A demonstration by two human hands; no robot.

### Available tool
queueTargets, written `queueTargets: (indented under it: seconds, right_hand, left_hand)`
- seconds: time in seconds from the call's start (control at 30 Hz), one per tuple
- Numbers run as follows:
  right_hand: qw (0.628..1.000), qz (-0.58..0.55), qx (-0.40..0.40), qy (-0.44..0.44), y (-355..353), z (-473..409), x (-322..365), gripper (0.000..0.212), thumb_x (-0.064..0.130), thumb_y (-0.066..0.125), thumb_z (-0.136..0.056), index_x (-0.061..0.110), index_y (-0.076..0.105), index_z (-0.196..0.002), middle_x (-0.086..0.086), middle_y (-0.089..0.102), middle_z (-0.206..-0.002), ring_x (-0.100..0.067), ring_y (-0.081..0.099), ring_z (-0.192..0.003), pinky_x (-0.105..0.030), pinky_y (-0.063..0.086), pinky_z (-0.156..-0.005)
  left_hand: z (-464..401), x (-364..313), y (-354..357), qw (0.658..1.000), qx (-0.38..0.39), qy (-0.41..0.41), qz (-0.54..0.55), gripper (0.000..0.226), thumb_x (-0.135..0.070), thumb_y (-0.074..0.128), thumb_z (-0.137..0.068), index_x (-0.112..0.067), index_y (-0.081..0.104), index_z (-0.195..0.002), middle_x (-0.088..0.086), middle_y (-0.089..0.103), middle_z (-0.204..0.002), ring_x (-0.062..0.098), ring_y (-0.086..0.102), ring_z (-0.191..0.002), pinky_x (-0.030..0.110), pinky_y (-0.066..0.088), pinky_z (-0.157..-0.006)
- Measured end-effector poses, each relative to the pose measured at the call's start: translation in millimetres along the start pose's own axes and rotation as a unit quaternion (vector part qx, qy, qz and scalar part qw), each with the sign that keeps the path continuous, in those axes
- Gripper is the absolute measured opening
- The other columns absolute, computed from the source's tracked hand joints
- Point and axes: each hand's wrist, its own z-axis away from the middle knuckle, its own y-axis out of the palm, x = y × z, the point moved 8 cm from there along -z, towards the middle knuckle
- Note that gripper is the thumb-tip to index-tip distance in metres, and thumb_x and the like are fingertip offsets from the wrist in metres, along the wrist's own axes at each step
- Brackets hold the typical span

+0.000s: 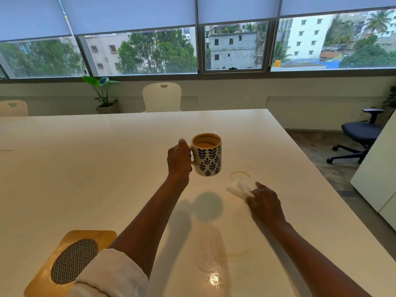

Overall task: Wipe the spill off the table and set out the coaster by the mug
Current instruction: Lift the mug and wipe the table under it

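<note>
At the near left we see the coaster (70, 262) flat on the white counter (96, 163), partly under our rolled sleeve (111, 275); our left hand (179, 160) is clamped on the handle of the leaf-patterned mug (209, 155), lifted off the counter; right of it lies a brown ring spill (240, 175); our right hand (264, 203) pinches a white tissue (240, 188) touching the ring's near edge.
</note>
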Motion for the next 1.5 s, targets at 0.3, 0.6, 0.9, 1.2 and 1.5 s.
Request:
queueTargets:
  seconds: [0.3,0.6,0.9,1.2,1.5]
  right_hand:
    - [0.996,0.039,-0.049,0.060,-20,-43,-22,0.025,0.002,0.038,-0.089,0.020,0.054,-0.096,-0.013,0.059,-0.098,-0.040,0.062,-0.093,-0.036,0.045,-0.071]
    - [0.971,0.147,0.179,0.061,30,-94,-30,0.066,0.043,0.041,-0.096,0.012,0.025,-0.152,-0.012,0.007,-0.163,-0.031,0.002,-0.150,-0.052,0.004,-0.117]
    - [0.974,0.136,0.178,-0.035,65,-91,30,0.054,0.046,0.018,-0.103,0.036,0.008,-0.154,-0.010,-0.010,-0.163,-0.029,-0.015,-0.149,-0.049,-0.009,-0.120]
    - [0.967,0.136,0.190,-0.097,69,-17,59,0.054,0.028,0.024,-0.105,0.020,0.009,-0.156,-0.009,-0.006,-0.164,-0.029,-0.014,-0.149,-0.042,-0.006,-0.119]
    - [0.975,0.168,0.130,-0.071,34,26,20,0.056,0.012,0.026,-0.102,0.011,0.007,-0.155,-0.011,-0.003,-0.163,-0.029,-0.010,-0.150,-0.039,0.001,-0.120]
  left_hand:
    - [-12,12,10,1.000,0.001,0.004,-0.009,0.042,-0.032,0.033,-0.103,-0.013,0.037,-0.066,0.004,0.037,-0.061,0.016,0.034,-0.053,0.027,0.030,-0.050]
    - [-25,24,17,1.000,0.000,0.009,-0.020,0.044,-0.033,0.032,-0.104,-0.011,0.040,-0.067,0.004,0.039,-0.061,0.015,0.036,-0.053,0.028,0.031,-0.051]
    - [-34,29,15,1.000,-0.015,0.005,-0.024,0.047,-0.032,0.033,-0.104,-0.012,0.040,-0.063,0.003,0.040,-0.059,0.016,0.035,-0.051,0.025,0.030,-0.049]
    - [-41,29,13,1.000,-0.016,-0.006,-0.017,0.044,-0.032,0.034,-0.102,-0.012,0.040,-0.064,0.004,0.038,-0.061,0.017,0.035,-0.053,0.027,0.030,-0.050]
    - [-35,25,18,1.000,0.002,0.002,-0.009,0.044,-0.031,0.033,-0.103,-0.013,0.039,-0.064,0.003,0.039,-0.061,0.015,0.036,-0.053,0.026,0.031,-0.051]
